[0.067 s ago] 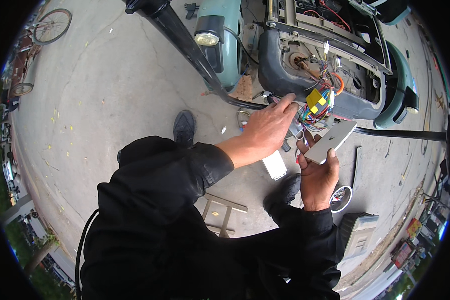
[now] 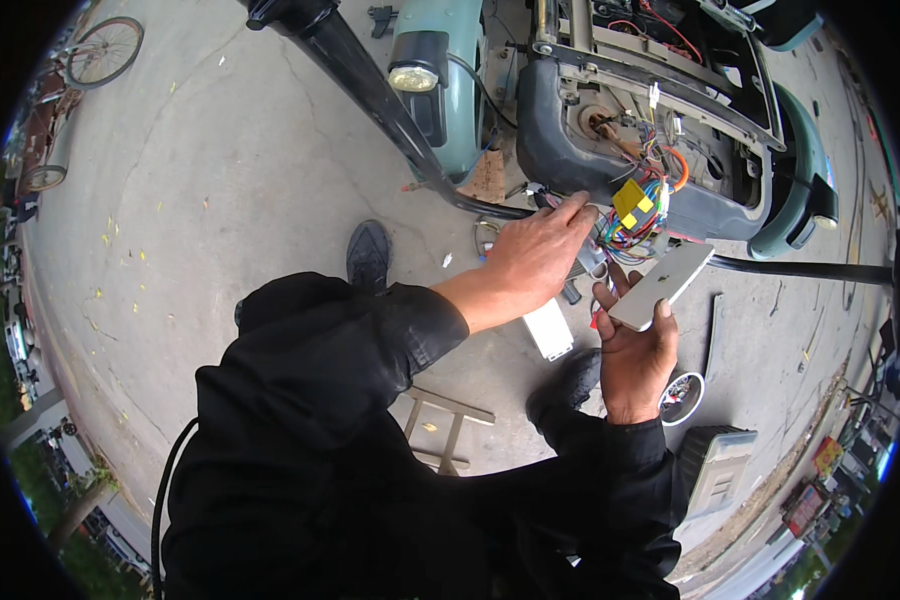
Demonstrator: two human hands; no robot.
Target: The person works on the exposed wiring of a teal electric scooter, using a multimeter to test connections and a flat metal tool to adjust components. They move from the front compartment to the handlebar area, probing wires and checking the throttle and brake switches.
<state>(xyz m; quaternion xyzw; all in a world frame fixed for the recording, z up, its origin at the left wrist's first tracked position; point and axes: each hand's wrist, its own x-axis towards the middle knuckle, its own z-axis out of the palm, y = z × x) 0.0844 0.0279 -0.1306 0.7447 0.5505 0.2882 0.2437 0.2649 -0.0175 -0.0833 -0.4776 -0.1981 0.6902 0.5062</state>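
Note:
My right hand [image 2: 638, 362] grips a pale smartphone [image 2: 665, 285], its back turned up and tilted toward the wires. The thumb presses one side, with the fingers along the other. My left hand [image 2: 540, 255] reaches to the edge of the vehicle's dark bumper [image 2: 545, 140], fingers bent together beside a bundle of coloured wires [image 2: 630, 235]. What those fingers hold is hidden behind the hand. A yellow tag [image 2: 630, 200] hangs on the bundle. Just beyond the left fingers, a grey connector-like part [image 2: 592, 262] shows.
A black bar [image 2: 370, 95] slants across the upper left, beside a teal fender with a lamp [image 2: 413, 78]. Below my hands lie a white box-shaped part [image 2: 550, 330], a round white container [image 2: 682, 397] and a grey case [image 2: 720, 470]. A low wooden stool [image 2: 450, 425] stands near my feet.

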